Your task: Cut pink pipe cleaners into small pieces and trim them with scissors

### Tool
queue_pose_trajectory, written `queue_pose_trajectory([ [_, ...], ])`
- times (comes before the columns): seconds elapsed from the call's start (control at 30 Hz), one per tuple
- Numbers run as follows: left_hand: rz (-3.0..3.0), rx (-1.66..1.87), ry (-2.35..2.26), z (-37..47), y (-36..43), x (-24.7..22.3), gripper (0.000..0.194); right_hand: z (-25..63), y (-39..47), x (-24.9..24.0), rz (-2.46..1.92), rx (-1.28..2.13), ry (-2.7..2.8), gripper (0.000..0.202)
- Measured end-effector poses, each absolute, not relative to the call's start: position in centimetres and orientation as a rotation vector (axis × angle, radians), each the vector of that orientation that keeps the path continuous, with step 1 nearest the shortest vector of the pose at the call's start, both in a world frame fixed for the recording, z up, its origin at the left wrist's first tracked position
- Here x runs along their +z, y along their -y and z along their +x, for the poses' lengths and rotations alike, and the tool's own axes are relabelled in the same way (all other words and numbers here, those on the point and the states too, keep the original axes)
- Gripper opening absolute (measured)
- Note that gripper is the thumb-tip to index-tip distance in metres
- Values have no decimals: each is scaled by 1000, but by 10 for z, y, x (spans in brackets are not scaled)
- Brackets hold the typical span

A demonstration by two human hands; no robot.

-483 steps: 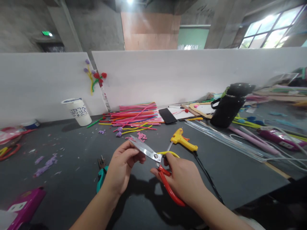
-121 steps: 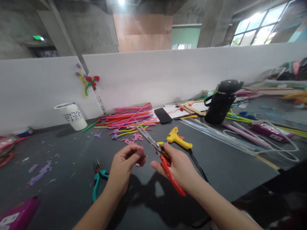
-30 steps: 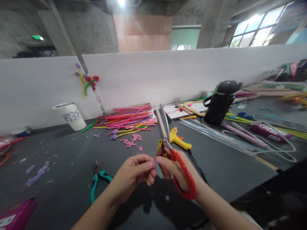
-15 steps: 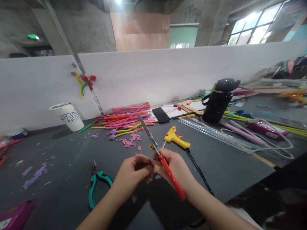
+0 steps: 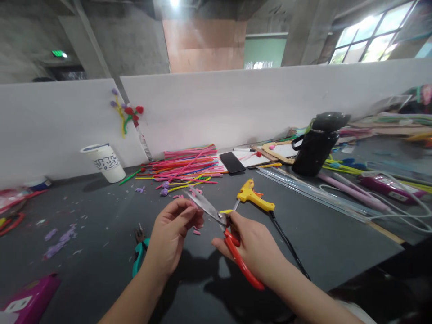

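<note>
My right hand grips scissors by their red handles, thumb apart from the other fingers. The scissors' blades are parted and point up and left, their tips beside my left hand's fingertips. My left hand is closed in a pinch, with a small pink piece showing at its fingertips by the blades. A yellow bit shows behind the scissors' pivot; I cannot tell whether my right hand holds it. Small pink cut pieces lie on the table below and behind the blades.
A yellow glue gun lies beyond my right hand, its black cord running toward me. Teal-handled pliers lie left of my left forearm. Pink and red pipe cleaners, a phone, a white cup and a black flask stand farther back.
The scissors' blades have opened and swung down to the left, toward my left hand. My left hand has risen and moved slightly left. The view has shifted a little left.
</note>
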State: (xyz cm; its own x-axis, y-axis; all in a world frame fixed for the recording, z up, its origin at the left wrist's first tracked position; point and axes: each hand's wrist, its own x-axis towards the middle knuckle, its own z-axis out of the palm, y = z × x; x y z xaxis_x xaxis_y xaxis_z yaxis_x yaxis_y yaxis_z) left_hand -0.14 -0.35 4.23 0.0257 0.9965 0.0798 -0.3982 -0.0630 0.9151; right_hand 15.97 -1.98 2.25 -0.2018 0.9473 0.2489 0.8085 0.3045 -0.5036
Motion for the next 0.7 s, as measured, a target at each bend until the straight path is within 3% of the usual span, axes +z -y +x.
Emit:
queue_pose_trajectory([
  [0.7,953,1442,-780,-3,4,42,6,155,23,19,-1564,172,2146,37],
])
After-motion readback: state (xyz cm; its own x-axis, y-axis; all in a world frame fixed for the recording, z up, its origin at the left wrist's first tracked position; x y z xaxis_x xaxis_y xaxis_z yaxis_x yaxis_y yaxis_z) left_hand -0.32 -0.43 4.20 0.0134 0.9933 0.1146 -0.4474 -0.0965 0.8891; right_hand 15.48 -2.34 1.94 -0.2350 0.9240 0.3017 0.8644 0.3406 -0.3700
